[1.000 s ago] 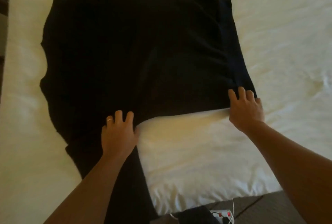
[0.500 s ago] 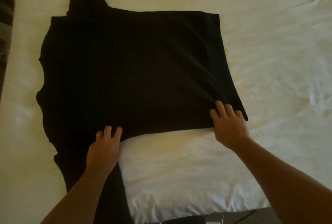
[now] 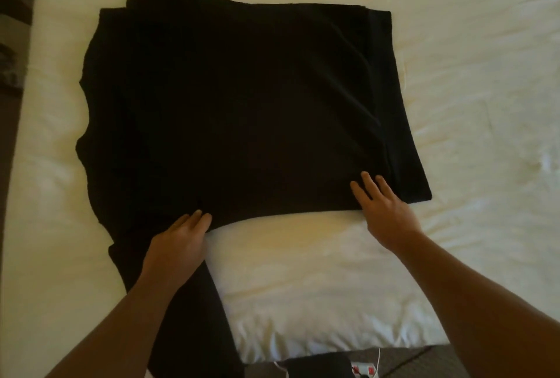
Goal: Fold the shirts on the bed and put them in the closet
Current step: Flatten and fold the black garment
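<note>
A: Grip, entry one. Left hand (image 3: 177, 244): what do you log?

B: I log it flat on the near edge of the black shirt (image 3: 242, 105), fingers fairly straight and close together, tips on the cloth by the lower left fold. I see nothing pinched or curled round.

A: Entry two, right hand (image 3: 385, 211)?

B: Fingers spread and straight, pressing on the shirt's near right corner. The palm sits over the edge where cloth meets sheet. It holds nothing either.

A: Entry three, the shirt itself?

B: Lying on the white bed (image 3: 469, 89), roughly in the middle of my view. The body is folded into a near-square panel. One sleeve sticks up past the far edge at upper left; a long dark strip runs down toward me under the left forearm. The right side shows a folded-over band.

A: Anything else to list?

B: A dark item (image 3: 318, 365) at the bottom edge below the bed, and beside it a small white thing with red marks (image 3: 362, 368) and a thin white cord (image 3: 378, 359). I cannot tell what these are
</note>
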